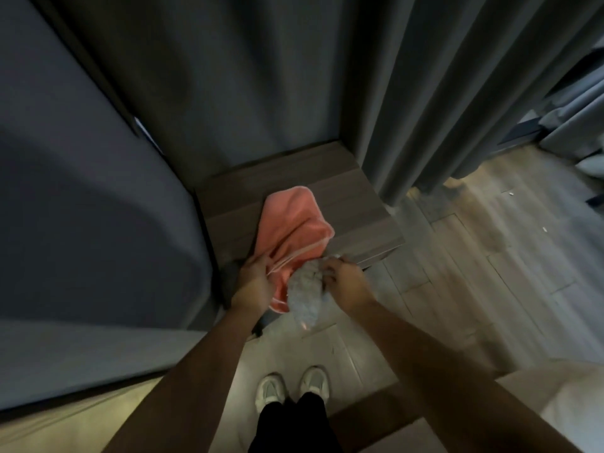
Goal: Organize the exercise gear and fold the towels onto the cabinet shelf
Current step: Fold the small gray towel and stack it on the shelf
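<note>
Here, a pink towel lies partly spread on the low wooden cabinet top, its near end gathered and hanging over the front edge. The left hand grips that gathered near end, its fingers curled round the folds at the towel's pale edging. Just beside it, a grey towel hangs in a crumpled bunch in front of the cabinet, touching the pink one. The right hand holds the top of the grey bunch. The view is dim and smeared here, so its fingers seem pressed together in a pinch on the cloth, though the exact grip is hard to make out. Both forearms reach forward from the bottom of the view.

Dark grey curtains hang behind and to the right of the cabinet, reaching down to the pale wooden floor. A large dark blue-grey surface fills the left side. Below the hands, two white shoes stand on the floor under black trouser legs.
</note>
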Action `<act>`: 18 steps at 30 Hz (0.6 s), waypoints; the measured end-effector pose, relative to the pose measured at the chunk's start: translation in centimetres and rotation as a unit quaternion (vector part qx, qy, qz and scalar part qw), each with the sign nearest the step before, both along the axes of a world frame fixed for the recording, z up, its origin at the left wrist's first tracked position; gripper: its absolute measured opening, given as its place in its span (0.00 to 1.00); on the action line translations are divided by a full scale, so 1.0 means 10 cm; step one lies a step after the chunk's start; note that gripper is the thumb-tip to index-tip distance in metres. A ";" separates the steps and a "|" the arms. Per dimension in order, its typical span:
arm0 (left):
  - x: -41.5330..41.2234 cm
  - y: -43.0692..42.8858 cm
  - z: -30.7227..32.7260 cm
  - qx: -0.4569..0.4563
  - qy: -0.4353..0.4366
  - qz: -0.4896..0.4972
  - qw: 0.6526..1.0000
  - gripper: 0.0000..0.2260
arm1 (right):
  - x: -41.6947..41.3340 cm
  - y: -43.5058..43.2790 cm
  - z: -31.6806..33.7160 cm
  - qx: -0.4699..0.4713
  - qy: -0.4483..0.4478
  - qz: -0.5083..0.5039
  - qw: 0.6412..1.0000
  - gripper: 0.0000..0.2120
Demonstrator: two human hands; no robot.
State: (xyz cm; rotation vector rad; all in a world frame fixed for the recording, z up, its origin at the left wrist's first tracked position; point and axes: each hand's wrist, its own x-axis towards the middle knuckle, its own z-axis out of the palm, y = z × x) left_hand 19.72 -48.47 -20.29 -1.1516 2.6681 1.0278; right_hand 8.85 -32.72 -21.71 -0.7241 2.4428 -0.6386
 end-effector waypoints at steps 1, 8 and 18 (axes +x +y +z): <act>0.08 0.03 0.18 0.003 0.023 -0.013 1.000 0.06 | 0.03 0.07 0.19 -0.014 -0.002 -0.001 1.000 0.11; 0.96 0.48 1.12 0.061 0.058 0.015 0.996 0.03 | 0.41 0.53 1.07 -0.086 -0.086 -0.002 0.993 0.03; 2.40 0.87 1.53 0.026 0.032 0.211 0.977 0.04 | 1.15 0.12 1.46 -0.137 -0.156 0.141 0.968 0.03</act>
